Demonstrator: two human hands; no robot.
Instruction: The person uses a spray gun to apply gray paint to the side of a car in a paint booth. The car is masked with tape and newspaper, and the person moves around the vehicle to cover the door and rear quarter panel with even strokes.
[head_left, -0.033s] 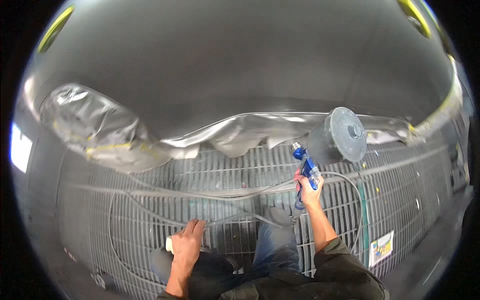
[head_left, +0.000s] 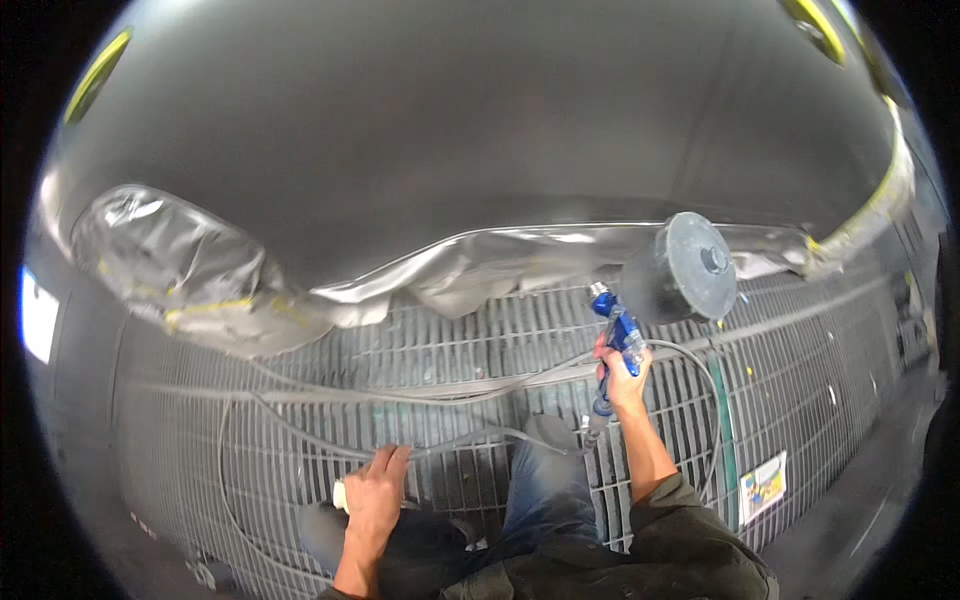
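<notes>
My right hand (head_left: 624,372) is closed round the handle of a blue spray gun (head_left: 622,335). A big grey paint cup (head_left: 695,268) with a round lid sits on the gun, and an air hose (head_left: 520,434) runs from its lower end. My left hand (head_left: 376,495) is lower and further left, curled round a small cream-coloured thing (head_left: 341,495), most of which is hidden by the palm. The air hose passes right at its fingertips; whether they grip it is unclear. Before me stands a large, smooth dark-grey panel (head_left: 480,130), its lower edge covered by crumpled silvery masking film (head_left: 450,275).
Underfoot is a slatted metal floor grating (head_left: 450,345), with loops of hose lying over it. A film-wrapped bulge (head_left: 180,265) with yellow tape juts out at left. A coloured printed sheet (head_left: 763,488) lies at the right. My knee (head_left: 555,490) is below the gun.
The view has shifted slightly, with the panel and wrapped bulge a little further left. Both hands keep their holds; the spray gun is nearly where it was.
</notes>
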